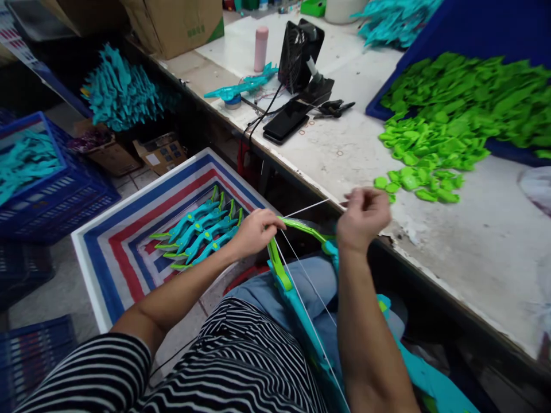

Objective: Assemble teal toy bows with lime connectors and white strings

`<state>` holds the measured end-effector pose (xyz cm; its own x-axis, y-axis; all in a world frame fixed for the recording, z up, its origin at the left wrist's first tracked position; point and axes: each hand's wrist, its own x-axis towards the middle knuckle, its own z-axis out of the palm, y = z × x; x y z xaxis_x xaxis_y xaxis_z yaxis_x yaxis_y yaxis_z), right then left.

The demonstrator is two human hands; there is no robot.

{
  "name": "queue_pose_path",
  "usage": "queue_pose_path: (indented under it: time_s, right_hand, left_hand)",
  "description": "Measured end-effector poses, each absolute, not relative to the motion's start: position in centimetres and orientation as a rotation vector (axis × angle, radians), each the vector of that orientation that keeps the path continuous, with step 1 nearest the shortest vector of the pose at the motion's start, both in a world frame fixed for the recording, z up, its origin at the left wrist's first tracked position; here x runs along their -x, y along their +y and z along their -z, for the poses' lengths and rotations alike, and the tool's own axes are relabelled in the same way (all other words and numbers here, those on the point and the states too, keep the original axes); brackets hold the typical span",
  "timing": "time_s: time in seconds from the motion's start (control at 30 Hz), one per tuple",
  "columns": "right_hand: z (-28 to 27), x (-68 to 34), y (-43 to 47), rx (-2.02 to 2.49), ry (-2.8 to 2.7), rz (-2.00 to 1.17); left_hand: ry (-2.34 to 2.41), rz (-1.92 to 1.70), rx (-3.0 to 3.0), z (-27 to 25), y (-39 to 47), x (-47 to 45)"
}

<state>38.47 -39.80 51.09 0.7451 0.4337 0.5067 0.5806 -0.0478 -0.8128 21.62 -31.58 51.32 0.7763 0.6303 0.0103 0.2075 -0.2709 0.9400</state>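
Teal toy bows (306,318) with bright green tips lie across my lap; how many there are I cannot tell. My left hand (260,230) is closed, pinching the green tips (279,269) where they come together. A white string (307,207) stretches from there up to my right hand (364,219), whose curled fingers grip its end. More white string runs down along the teal limbs. My right forearm hides part of the bows. To the left, several finished-looking teal and green bows (202,229) rest in a striped-lined tray (99,269).
On the worktable (344,149) are a phone (286,121), a small fan (297,57), pliers (336,108) and a pink bottle (260,49). Green pieces (430,143) spill from a tipped blue bin (486,34). Blue crates (64,189) and cardboard boxes (181,26) stand left.
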Motion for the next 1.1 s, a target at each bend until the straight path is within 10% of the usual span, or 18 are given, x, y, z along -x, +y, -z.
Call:
queue_pose_path:
  time_s: [1.1]
  right_hand:
    - [-50.7,-30.5,-43.2,1.541,-1.369,0.333]
  left_hand:
    - [0.758,-0.267,-1.242,-55.3,-31.1,-24.2]
